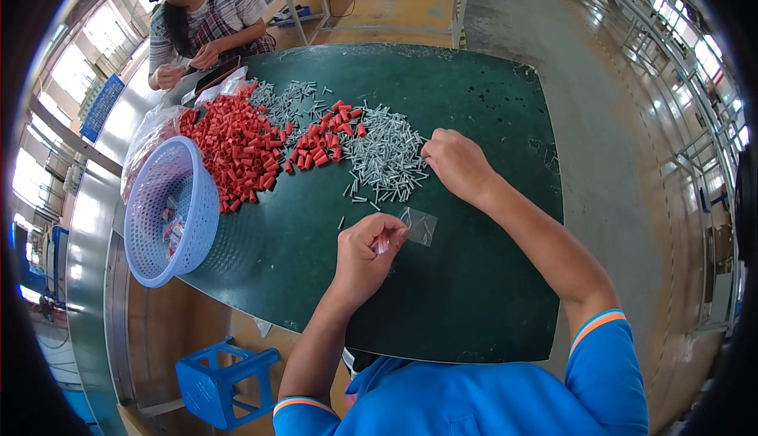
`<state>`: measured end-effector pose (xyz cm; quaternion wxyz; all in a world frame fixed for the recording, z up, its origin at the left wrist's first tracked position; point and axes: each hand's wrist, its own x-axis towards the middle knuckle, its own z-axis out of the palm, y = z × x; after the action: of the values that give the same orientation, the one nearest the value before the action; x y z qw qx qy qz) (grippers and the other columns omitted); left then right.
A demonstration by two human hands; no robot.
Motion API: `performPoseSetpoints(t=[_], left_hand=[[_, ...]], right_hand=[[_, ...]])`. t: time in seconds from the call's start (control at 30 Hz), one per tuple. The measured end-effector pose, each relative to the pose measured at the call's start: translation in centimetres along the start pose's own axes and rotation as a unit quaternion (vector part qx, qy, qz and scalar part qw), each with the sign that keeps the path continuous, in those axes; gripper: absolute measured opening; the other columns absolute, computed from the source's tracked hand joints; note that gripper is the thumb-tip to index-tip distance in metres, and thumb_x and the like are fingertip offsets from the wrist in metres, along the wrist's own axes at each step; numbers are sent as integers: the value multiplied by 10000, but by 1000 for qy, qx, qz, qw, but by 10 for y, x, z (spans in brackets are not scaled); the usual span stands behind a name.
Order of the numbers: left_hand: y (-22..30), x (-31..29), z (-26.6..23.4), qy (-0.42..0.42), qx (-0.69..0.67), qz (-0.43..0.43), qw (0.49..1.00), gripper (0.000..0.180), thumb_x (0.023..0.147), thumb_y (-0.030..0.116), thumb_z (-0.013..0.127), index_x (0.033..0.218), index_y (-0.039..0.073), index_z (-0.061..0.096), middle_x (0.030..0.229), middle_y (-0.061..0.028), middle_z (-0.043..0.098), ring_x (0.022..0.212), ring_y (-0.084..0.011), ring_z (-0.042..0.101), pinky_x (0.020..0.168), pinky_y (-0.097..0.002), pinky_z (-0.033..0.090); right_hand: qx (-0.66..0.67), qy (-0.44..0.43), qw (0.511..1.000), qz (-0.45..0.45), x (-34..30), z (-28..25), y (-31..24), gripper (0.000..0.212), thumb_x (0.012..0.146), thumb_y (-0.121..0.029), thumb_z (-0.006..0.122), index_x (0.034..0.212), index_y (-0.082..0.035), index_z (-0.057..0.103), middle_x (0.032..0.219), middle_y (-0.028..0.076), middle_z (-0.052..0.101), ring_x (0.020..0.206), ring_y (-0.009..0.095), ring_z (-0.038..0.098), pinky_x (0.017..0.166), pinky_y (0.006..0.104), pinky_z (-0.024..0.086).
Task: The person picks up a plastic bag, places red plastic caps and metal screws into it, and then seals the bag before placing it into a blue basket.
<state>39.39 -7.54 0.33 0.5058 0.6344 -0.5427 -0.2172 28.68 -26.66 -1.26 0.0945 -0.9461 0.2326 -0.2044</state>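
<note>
My left hand (369, 250) is closed on a small clear plastic bag (421, 227), whose flat end sticks out past the fingertips over the green table. Something red and white shows between its curled fingers, too small to name. My right hand (456, 163) has its fingers pressed together at the right edge of a heap of grey screws (383, 155); what the fingertips hold, if anything, is hidden. Left of the screws lie loose red plastic sleeves (320, 145), and a larger heap of red sleeves (237, 150) spreads farther left.
A light-blue perforated basket (207, 207) with small filled bags (174, 227) inside stands at the table's left edge. Across the green table (474, 278), at the far left, a co-worker (209, 17) handles something small. A blue stool (209, 389) is on the floor below left.
</note>
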Motion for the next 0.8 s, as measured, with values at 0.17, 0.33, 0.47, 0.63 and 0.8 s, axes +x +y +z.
performPoseSetpoints(t=[0.17, 0.33, 0.47, 0.63, 0.8], left_hand=[[-3, 3, 5, 10, 30, 35, 999, 48, 786, 33, 618, 788, 0, 584, 669, -52, 550, 573, -130, 490, 539, -245, 398], [-2, 4, 11, -1, 53, 59, 997, 48, 766, -3, 621, 801, -11, 588, 692, -103, 576, 564, -194, 530, 526, -275, 421], [-2, 5, 12, -7, 77, 77, 994, 57, 765, -2, 621, 806, -14, 584, 687, -103, 569, 561, -195, 524, 521, -278, 415], [-3, 5, 11, -37, 52, 52, 997, 66, 779, 49, 625, 790, 0, 582, 675, -77, 560, 583, -163, 518, 553, -258, 410], [1, 10, 7, -55, 61, 64, 995, 82, 747, -17, 625, 801, -18, 564, 683, -109, 560, 573, -218, 542, 530, -289, 427]], right_hand=[[31, -7, 999, 40, -4, 2, 5, 68, 715, -47, 595, 764, 1, 604, 785, 129, 556, 719, 300, 569, 660, 385, 462], [172, 18, 983, 65, -17, -5, 13, 124, 735, -61, 596, 832, 13, 619, 781, 136, 586, 684, 274, 586, 649, 343, 467], [315, -1, 938, 144, -24, -12, 9, 127, 805, -51, 581, 884, 43, 614, 806, 69, 618, 704, 107, 562, 653, 250, 455], [413, -36, 899, 143, -34, -24, -13, 109, 822, -27, 559, 890, 49, 599, 802, 58, 622, 689, 84, 550, 634, 244, 457], [364, -14, 929, 67, -38, -38, -26, 115, 818, -14, 555, 919, 34, 583, 786, 71, 614, 668, 123, 578, 612, 248, 460]])
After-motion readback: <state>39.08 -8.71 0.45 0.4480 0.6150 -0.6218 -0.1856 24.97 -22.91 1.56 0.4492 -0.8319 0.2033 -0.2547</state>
